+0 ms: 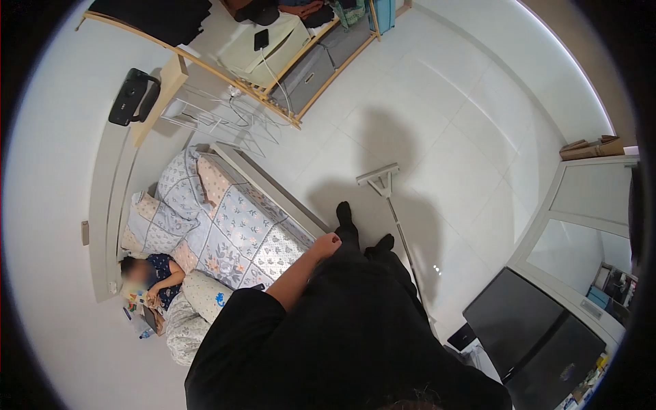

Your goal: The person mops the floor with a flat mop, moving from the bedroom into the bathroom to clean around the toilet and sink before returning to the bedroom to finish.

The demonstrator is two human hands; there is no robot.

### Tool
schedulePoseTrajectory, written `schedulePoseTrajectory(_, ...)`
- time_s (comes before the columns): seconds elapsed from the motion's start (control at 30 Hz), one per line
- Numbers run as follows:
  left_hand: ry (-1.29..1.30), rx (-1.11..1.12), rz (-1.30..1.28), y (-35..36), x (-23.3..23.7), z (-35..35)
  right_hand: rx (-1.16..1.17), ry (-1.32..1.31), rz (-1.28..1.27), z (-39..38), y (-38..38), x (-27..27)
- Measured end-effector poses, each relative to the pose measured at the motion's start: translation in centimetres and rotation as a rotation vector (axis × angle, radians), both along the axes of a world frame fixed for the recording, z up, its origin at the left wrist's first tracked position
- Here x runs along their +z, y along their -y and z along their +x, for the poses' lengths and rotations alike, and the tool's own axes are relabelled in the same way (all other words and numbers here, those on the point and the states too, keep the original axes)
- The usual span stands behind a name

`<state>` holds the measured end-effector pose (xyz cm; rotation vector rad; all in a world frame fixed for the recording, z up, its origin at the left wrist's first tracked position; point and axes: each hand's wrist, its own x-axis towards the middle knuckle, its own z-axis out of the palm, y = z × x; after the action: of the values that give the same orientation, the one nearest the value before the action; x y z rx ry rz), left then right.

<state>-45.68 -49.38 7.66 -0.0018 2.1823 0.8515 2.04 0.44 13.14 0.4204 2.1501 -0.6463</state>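
Note:
My left hand (pixel 328 244) hangs beside my left leg, near the bed's edge. Its fingers are curled in, and I see nothing in them. A flat-headed mop (pixel 378 175) lies with its pale head on the tiled floor ahead of my feet. Its thin handle (pixel 402 239) runs back past my right foot towards my right side, where my black clothing hides its upper end. My right hand is out of sight, so whether it holds the handle is not visible.
Left of me is a bed (pixel 266 198) with patterned bedding, where a person (pixel 162 273) lies. A wooden rack (pixel 301 123) with storage boxes stands ahead. A speaker (pixel 130 99) sits on the left. On the right are a large dark screen (pixel 533 335) and a white cabinet (pixel 588 191).

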Motion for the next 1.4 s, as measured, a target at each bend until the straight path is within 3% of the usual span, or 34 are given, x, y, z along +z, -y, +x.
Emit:
schedulePoseTrajectory(0.07, -0.003, 0.028, -0.016, 1.4, -0.6, -0.5, 0.036, -0.008, -0.045, 0.0, 0.8, -0.6)
schedulePoseTrajectory(0.1, 0.000, 0.056, -0.021, 1.9, -0.7, -0.6, 0.419, 0.076, 0.069, -3.4, 0.6, -0.8)
schedulePoseTrajectory(0.13, -0.004, 0.058, -0.016, 2.4, -0.5, -0.8, -0.042, 0.181, 0.259, -11.5, 3.0, 1.6)
schedulePoseTrajectory(0.17, -0.009, 0.058, -0.057, 3.1, 0.4, -1.2, 0.025, 0.158, 0.170, -12.9, 1.4, -4.3)
schedulePoseTrajectory(0.2, -0.011, 0.059, -0.099, 3.9, 1.0, -1.4, 0.350, 0.110, 0.107, -14.4, -0.7, -12.2)
schedulePoseTrajectory(0.23, -0.009, 0.067, -0.097, 5.0, 0.3, -1.1, 0.362, 0.156, 0.167, -24.3, 3.0, -6.5)
schedulePoseTrajectory(0.27, -0.004, 0.084, -0.108, 6.4, -0.9, -0.8, 0.067, 0.046, 0.299, -28.5, 4.9, -8.3)
schedulePoseTrajectory(0.3, 0.001, 0.098, -0.121, 7.6, -1.4, -0.6, 0.153, -0.014, 0.253, -33.2, 6.1, -9.8)
schedulePoseTrajectory(0.33, 0.004, 0.099, -0.120, 8.5, -1.3, -0.7, 0.323, -0.032, 0.144, -40.1, 9.0, -5.0)
schedulePoseTrajectory(0.37, -0.005, 0.053, -0.150, 9.1, -1.1, -0.8, 0.470, -0.112, 0.153, -42.7, 9.8, -9.7)
schedulePoseTrajectory(0.4, -0.013, 0.007, -0.181, 9.5, -1.0, -0.6, 0.181, -0.056, 0.076, -47.1, 12.7, -5.6)
schedulePoseTrajectory(0.43, -0.015, 0.010, -0.181, 9.8, -1.2, -0.5, 0.303, -0.167, 0.088, -47.5, 12.5, -14.1)
schedulePoseTrajectory(0.47, -0.021, 0.011, -0.206, 10.4, -2.0, -0.3, -0.136, 0.047, -0.017, -51.9, 16.7, -2.1)
schedulePoseTrajectory(0.57, -0.043, 0.043, -0.200, 10.6, -1.8, 0.2, -0.190, 0.181, -0.030, -52.1, 18.9, -0.6)
schedulePoseTrajectory(0.6, -0.062, 0.069, -0.155, 10.1, -1.7, 0.2, -0.188, 0.185, -0.030, -50.5, 18.2, -2.8)
schedulePoseTrajectory(0.67, -0.026, 0.093, -0.138, 8.8, -1.8, 0.1, 0.192, -0.086, 0.071, -44.1, 14.3, -9.7)
schedulePoseTrajectory(0.77, -0.019, 0.079, -0.132, 6.9, -2.0, 0.6, 0.198, -0.079, 0.105, -34.4, 8.9, -5.9)
schedulePoseTrajectory(0.83, -0.049, 0.048, -0.137, 5.3, -1.8, 0.3, -0.045, 0.018, 0.169, -24.1, 4.3, -5.8)
schedulePoseTrajectory(0.87, -0.020, 0.019, -0.132, 4.4, -1.1, 0.1, 0.055, 0.065, 0.251, -19.2, 2.9, -3.7)
schedulePoseTrajectory(0.9, 0.011, -0.006, -0.129, 3.7, -0.7, 0.0, 0.154, 0.003, 0.157, -14.3, 1.1, -1.4)
schedulePoseTrajectory(0.93, 0.015, -0.003, -0.130, 3.2, -0.7, 0.2, 0.006, 0.090, 0.176, -10.4, 0.3, 0.9)
schedulePoseTrajectory(1.13, 0.001, 0.064, -0.083, 2.4, 0.2, 0.5, -0.034, 0.156, 0.149, -11.4, 1.1, 5.3)
schedulePoseTrajectory(1.33, 0.025, 0.092, -0.128, 6.1, -1.8, 1.5, -0.081, 0.233, 0.119, -13.8, 4.1, 7.3)
schedulePoseTrajectory(1.4, 0.001, 0.078, -0.123, 7.5, -2.6, 1.9, -0.031, 0.232, 0.096, -15.6, 3.9, 1.8)
